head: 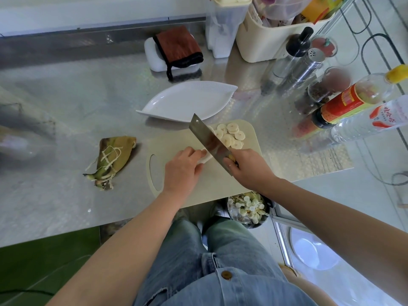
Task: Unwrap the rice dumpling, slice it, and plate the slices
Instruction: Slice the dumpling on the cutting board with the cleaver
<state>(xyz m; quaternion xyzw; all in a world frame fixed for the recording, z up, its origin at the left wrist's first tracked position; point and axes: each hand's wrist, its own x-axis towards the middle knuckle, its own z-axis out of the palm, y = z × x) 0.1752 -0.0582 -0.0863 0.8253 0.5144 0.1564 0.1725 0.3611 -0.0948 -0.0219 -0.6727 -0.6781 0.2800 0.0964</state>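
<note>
Bin (248, 208): below the near desk edge, at 5 o'clock from the board; dark, round, holds pale scraps.
Desk (66, 206): steel top, carries every item listed below.
Board (212, 183): pale, with a handle slot at its 9 o'clock end; its near edge lies at the desk edge.
Left hand (183, 166): on the board centre, fingers curled over the dumpling, pressing it down.
Right hand (247, 166): at 3 o'clock from the left hand, clenched round the knife handle.
Dumpling (204, 159): unwrapped white stub on the board, mostly hidden under the left fingertips, its cut end against the blade.
Knife (209, 140): broad cleaver, blade running toward 11 o'clock, edge down at the dumpling.
Slices (229, 135): heap of pale rounds on the board at 1 o'clock, just beside the blade.
Wrapper (112, 157): olive leaf with loose string, on the desk at 9 o'clock from the board, apart from it.
Plate (187, 102): white, leaf-shaped, at 12 o'clock, near the board's far edge, no slices on it.
Bottles (353, 100): cluster at 2 o'clock with shakers and jars.
Cloth (178, 47): brown, draped on a white holder, far at 12 o'clock.
</note>
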